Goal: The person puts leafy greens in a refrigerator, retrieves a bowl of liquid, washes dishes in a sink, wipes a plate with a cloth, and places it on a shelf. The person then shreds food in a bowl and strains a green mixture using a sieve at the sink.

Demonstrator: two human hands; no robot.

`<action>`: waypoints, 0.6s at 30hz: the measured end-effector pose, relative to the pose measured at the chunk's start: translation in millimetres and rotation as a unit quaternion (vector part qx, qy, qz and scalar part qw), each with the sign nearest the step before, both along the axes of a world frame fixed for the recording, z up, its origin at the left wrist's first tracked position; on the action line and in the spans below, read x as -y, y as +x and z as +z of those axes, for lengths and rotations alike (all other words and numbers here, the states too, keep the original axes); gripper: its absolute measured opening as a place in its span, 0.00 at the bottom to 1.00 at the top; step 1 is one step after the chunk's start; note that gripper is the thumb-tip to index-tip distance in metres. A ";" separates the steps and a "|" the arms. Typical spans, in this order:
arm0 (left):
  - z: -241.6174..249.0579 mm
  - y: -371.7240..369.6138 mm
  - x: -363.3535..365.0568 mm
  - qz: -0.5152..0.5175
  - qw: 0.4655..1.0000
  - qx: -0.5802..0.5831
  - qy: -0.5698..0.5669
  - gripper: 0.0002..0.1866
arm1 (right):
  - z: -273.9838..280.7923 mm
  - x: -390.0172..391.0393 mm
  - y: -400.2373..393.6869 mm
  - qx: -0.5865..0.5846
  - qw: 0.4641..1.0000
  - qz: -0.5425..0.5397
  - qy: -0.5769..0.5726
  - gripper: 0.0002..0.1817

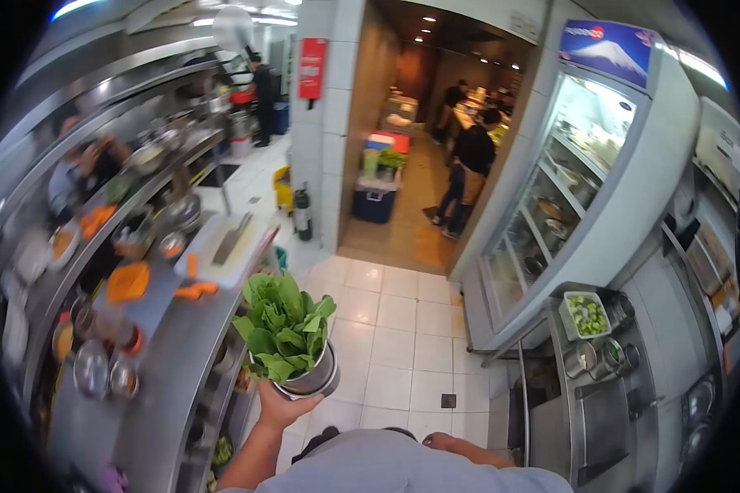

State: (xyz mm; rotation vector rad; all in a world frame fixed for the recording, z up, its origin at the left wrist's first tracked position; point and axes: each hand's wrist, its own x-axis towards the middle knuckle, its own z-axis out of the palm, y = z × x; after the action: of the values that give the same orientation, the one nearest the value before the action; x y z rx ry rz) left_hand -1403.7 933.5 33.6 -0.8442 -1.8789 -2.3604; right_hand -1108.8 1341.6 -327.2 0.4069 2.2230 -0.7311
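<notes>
My left hand (pixel 286 404) is wrapped round a round metal pot (pixel 314 376), thumb along its near side. Leafy greens (pixel 288 333) stand upright in it and rise well above the rim. The pot is held out in front of my body, beside the edge of the steel counter (pixel 168 361). Low at my right side hangs my right hand (pixel 441 442), close to my body. Its fingers are mostly hidden, and I cannot make out anything in it.
A knife (pixel 232 239) lies on a white cutting board (pixel 218 261) at left. Beyond the tiled floor (pixel 386 324) is a doorway with people inside. A glass-door fridge (pixel 551 189) stands right, near a steel station with a container of chopped greens (pixel 586 315).
</notes>
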 end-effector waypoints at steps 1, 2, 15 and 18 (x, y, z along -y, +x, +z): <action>6.4 -32.7 -18.1 -0.020 1.000 -0.002 -0.004 0.57 | 13.4 -2.5 3.2 -0.036 0.995 -0.097 -0.012 0.33; 11.4 -61.8 -34.3 -0.037 0.999 0.001 -0.030 0.56 | 11.2 -7.2 2.1 -0.054 0.986 -0.155 0.005 0.31; -48.8 -331.8 -251.1 -0.017 0.994 0.080 -0.068 0.62 | -167.2 -166.9 -171.2 0.059 0.991 0.044 -0.107 0.21; -37.5 -380.2 -296.4 -0.018 0.996 0.053 -0.063 0.64 | -133.8 -247.1 -317.0 0.014 0.978 0.191 -0.079 0.18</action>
State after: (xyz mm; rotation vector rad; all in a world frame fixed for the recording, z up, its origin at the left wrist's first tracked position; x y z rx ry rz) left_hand -1783.9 1229.8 -3.9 -0.7801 -2.0909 -2.3729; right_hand -1425.8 1588.6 -461.0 -0.0891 2.1101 -0.6788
